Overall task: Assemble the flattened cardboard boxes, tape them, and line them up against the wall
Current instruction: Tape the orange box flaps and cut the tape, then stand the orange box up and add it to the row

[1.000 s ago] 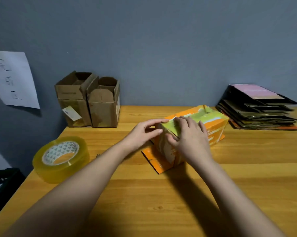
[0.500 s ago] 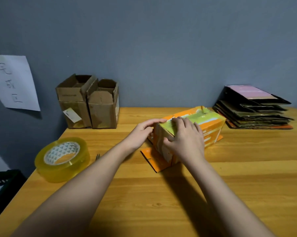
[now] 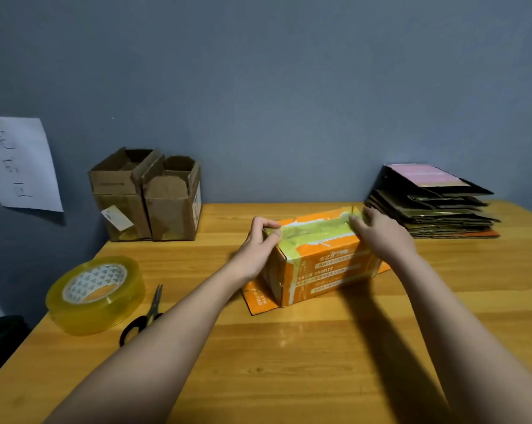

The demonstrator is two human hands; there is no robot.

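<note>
An orange printed cardboard box (image 3: 326, 270) stands in the middle of the wooden table (image 3: 289, 362), with yellowish tape running along its top. My left hand (image 3: 255, 249) grips the box's left end, thumb on the top corner. My right hand (image 3: 381, 234) holds the far right end, fingers curled over the top edge. A flap of the box lies flat on the table at its left front. Two assembled brown boxes (image 3: 145, 197) stand against the wall at the back left. A stack of flattened boxes (image 3: 433, 203) lies at the back right.
A big roll of clear tape (image 3: 95, 293) sits at the left, with black-handled scissors (image 3: 145, 316) beside it. A sheet of paper with handwriting (image 3: 20, 163) hangs on the grey wall at the left. Something dark (image 3: 1, 335) is beyond the table's left edge.
The box has been turned so its long side faces me. My right hand moved from the near end to the far right end; my left hand shifted onto the left end.
</note>
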